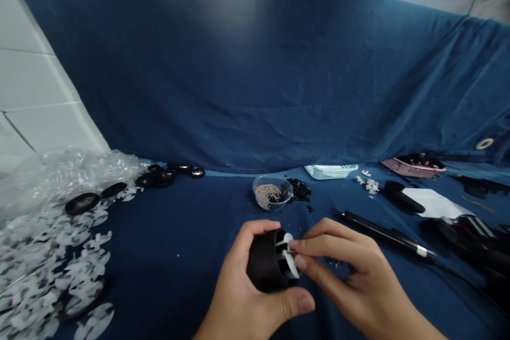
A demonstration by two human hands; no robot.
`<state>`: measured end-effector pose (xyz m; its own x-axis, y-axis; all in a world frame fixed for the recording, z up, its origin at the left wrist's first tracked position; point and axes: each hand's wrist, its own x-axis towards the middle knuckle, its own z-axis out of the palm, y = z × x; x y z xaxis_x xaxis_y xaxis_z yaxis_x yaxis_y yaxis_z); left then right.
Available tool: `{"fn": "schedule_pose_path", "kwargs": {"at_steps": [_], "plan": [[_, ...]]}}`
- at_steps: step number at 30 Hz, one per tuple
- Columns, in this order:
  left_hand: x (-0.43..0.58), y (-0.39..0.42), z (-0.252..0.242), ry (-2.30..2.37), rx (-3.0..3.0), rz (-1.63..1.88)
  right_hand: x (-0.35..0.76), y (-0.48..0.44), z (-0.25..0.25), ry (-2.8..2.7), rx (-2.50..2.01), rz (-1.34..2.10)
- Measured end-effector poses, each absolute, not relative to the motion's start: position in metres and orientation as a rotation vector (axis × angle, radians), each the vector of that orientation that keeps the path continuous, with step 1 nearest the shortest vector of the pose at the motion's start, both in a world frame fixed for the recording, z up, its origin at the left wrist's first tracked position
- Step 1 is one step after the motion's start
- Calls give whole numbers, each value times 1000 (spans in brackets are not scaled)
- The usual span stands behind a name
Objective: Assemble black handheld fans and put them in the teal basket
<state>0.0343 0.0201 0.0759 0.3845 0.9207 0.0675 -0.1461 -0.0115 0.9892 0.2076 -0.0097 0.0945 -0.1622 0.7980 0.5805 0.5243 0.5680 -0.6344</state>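
My left hand (247,287) is wrapped round a black cylindrical housing (263,263), its open end turned to the right. A white plastic piece (291,264) sits at that end, partly inside the rim. Thumb and fingers of my right hand (342,265) pinch at the white piece from the right. Whether a smaller part is also between those fingertips is hidden. Behind my hands stands a clear round bowl (285,199) holding many small screws (266,195), with a heap of small black parts (299,190) beside it.
White plastic pieces (35,271) pile up at the left, with black round parts (82,203) and clear plastic wrap (79,170). To the right lie a black electric screwdriver (388,234) with a cable, a white sheet (440,204), a light-blue basket (331,172) and a pink basket (410,168).
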Motion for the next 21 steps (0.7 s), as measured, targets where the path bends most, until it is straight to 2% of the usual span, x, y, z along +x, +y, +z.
{"fn": "schedule_pose_path", "kwargs": {"at_steps": [3, 8, 12, 17, 21], "plan": [[37, 21, 79, 805, 1338, 1002, 201, -10, 91, -1714, -1179, 425], [39, 25, 84, 799, 1299, 985, 193, -12, 92, -1639, -1258, 264], [35, 29, 85, 822, 1313, 990, 196, -16, 92, -1619, -1276, 261], [25, 27, 82, 903, 1353, 1043, 200, -14, 88, -1439, -1285, 646], [6, 18, 79, 941, 1237, 1138, 184, -5, 86, -1435, -1216, 672]]}}
